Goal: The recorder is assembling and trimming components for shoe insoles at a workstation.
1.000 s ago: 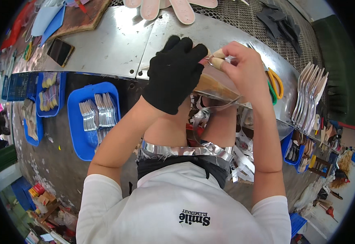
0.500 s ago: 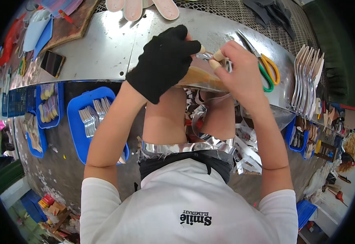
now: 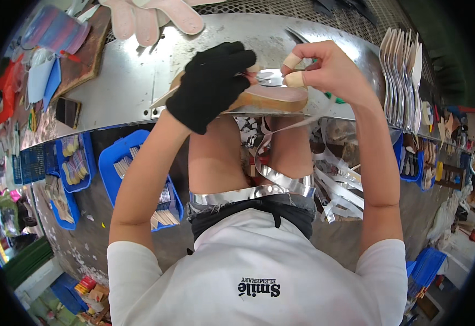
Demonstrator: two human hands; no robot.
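Note:
My left hand (image 3: 211,82), in a black fingerless glove, is closed around a shoe insole (image 3: 287,95) with a pale pink top and tan edge, tilted at the bench's near edge. A shiny silver strip (image 3: 270,78) runs over it between my two hands. My right hand (image 3: 324,70), with beige finger cots on thumb and forefinger, pinches that strip's right end. A thin pale band (image 3: 300,124) hangs from below the work toward my lap, where more silver strip (image 3: 289,183) lies. Part of the insole is hidden by the glove.
Metal bench (image 3: 120,92) before me. Scissors (image 3: 297,36) lie partly behind my right hand. Finished silver-edged pieces (image 3: 399,81) stand at right; pink insoles (image 3: 146,24) lie at back left, near a phone (image 3: 67,112). Blue baskets (image 3: 109,157) sit below.
My right hand has moved right and slightly up, away from my left hand, exposing more silver strip and the insole between them. The view has also shifted.

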